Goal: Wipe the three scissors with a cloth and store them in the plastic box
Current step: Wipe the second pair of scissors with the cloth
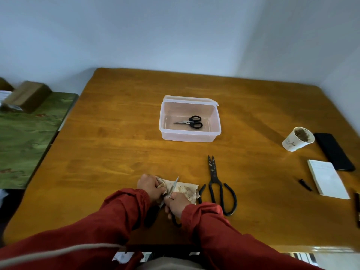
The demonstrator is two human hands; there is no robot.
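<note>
We saw a honey-brown, wood-grained table (116,152). Beside the left hand (149,185) the cloth (188,190) was beige, blotched brown. The held scissors (174,185) in the right hand (178,204) were silver-bladed, black-handled. Right of that hand, the large scissors (215,180) were black, blades speckled pale. Beyond the hands, the plastic box (187,136) was milky-clear; our sleeves (120,211) rust-red.

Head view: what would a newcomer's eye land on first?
Two hands work at the near edge of the table: the left hand grips a stained cloth at the blade of a pair of scissors, which the right hand holds by the handle. Just right of them lie large dark scissors, blades pointing away. Mid-table stands an open plastic box with small black-handled scissors inside.
</note>
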